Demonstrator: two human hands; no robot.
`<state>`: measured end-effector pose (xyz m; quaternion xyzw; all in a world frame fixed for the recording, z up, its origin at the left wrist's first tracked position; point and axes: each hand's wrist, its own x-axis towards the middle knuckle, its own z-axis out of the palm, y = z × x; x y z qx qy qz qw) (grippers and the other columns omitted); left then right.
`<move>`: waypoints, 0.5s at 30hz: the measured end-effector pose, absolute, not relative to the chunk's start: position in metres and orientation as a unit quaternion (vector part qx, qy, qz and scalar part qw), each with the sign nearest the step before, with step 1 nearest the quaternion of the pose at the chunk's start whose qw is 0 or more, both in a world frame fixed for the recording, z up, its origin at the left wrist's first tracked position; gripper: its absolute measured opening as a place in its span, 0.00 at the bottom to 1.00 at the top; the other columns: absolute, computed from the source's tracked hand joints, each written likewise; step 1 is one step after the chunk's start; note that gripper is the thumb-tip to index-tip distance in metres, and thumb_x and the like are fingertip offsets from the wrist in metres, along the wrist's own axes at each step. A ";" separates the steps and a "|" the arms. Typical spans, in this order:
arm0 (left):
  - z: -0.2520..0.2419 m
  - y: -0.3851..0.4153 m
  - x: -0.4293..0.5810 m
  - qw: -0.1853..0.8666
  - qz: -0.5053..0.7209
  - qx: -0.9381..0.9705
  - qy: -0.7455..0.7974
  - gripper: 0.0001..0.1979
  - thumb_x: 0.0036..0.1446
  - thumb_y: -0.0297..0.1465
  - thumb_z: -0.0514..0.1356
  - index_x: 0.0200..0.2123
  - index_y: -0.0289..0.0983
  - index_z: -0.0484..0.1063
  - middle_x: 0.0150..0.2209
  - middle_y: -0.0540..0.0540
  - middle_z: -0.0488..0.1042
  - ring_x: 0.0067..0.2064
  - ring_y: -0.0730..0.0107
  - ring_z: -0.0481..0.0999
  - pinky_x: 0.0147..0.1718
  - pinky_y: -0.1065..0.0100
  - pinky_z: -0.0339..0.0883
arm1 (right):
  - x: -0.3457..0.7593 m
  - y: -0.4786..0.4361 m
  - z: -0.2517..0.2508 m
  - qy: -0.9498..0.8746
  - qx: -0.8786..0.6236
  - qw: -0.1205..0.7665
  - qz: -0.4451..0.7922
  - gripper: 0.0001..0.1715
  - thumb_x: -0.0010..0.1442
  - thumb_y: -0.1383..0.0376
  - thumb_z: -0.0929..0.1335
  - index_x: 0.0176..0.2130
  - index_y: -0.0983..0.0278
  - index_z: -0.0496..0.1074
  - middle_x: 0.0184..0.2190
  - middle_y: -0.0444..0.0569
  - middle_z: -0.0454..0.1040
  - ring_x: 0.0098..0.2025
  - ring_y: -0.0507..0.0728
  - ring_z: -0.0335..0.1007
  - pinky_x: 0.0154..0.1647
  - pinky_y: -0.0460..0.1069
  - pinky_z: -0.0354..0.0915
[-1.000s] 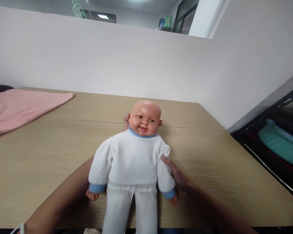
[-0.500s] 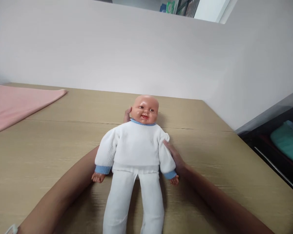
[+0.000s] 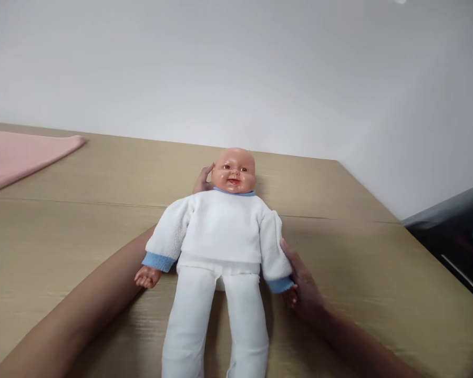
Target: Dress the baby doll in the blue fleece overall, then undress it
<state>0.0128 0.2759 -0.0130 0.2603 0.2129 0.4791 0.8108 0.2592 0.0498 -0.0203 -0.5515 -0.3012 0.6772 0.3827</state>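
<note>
A baby doll [image 3: 220,226] in a white fleece top with blue cuffs and white trousers lies face up above the wooden table. My left hand [image 3: 203,180] reaches under its back; the thumb and part of the hand show beside the neck, cupping it, while the other fingers are hidden. On the other side, my right hand [image 3: 302,281] holds the doll by its sleeve near the blue cuff, the thumb along the sleeve's outer edge. Its other fingers are out of sight behind the sleeve and the small doll hand.
A pink cloth [image 3: 23,155] lies flat on the table [image 3: 82,231] at the far left. Behind the table rises a pale wall [image 3: 181,73]. Beyond the right edge stands a dark glossy object [image 3: 457,236] with something green in it.
My right hand has slid down and outward along the sleeve toward the cuff. The doll's arms spread slightly wider. The view has tipped down, so the opening above the wall is gone.
</note>
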 end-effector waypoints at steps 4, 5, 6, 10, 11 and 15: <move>-0.021 0.294 0.002 0.820 0.442 0.284 0.226 0.39 0.66 0.59 0.60 0.66 0.34 0.78 0.52 0.38 0.89 0.66 0.33 0.82 0.72 0.39 0.68 | 0.262 0.048 -0.020 -0.322 -0.596 0.392 0.623 0.47 0.57 0.23 0.70 0.15 0.55 0.57 0.08 0.40 0.55 0.11 0.50 0.50 0.11 0.48 0.53; -0.023 0.298 0.001 0.820 0.440 0.293 0.220 0.39 0.67 0.58 0.60 0.66 0.34 0.77 0.52 0.38 0.89 0.65 0.34 0.82 0.71 0.40 0.69 | 0.262 0.047 -0.019 -0.350 -0.598 0.396 0.602 0.45 0.58 0.24 0.70 0.16 0.55 0.61 0.09 0.42 0.58 0.12 0.53 0.55 0.11 0.49 0.57; -0.025 0.301 0.000 0.820 0.438 0.300 0.213 0.39 0.67 0.57 0.60 0.67 0.34 0.77 0.52 0.38 0.89 0.65 0.34 0.82 0.71 0.41 0.69 | 0.262 0.047 -0.018 -0.380 -0.598 0.402 0.580 0.44 0.60 0.24 0.69 0.18 0.56 0.67 0.10 0.45 0.63 0.14 0.56 0.62 0.13 0.51 0.62; -0.027 0.303 0.000 0.827 0.408 0.319 0.219 0.40 0.69 0.57 0.59 0.68 0.32 0.76 0.54 0.36 0.88 0.64 0.36 0.84 0.72 0.44 0.69 | 0.260 0.042 -0.013 -0.452 -0.591 0.423 0.517 0.35 0.70 0.32 0.67 0.41 0.58 0.83 0.31 0.52 0.84 0.33 0.63 0.83 0.30 0.56 0.80; -0.026 0.302 0.000 0.827 0.400 0.321 0.230 0.40 0.69 0.57 0.58 0.68 0.31 0.76 0.54 0.36 0.88 0.64 0.37 0.84 0.72 0.46 0.68 | 0.260 0.040 -0.012 -0.464 -0.591 0.428 0.502 0.34 0.73 0.34 0.67 0.47 0.58 0.83 0.38 0.52 0.86 0.38 0.63 0.84 0.36 0.57 0.82; -0.023 0.301 -0.001 0.821 0.388 0.333 0.255 0.41 0.70 0.58 0.57 0.67 0.30 0.77 0.54 0.35 0.88 0.63 0.38 0.84 0.73 0.48 0.68 | 0.258 0.032 -0.010 -0.520 -0.591 0.449 0.423 0.34 0.76 0.39 0.66 0.64 0.58 0.79 0.52 0.54 0.87 0.55 0.69 0.85 0.49 0.60 0.83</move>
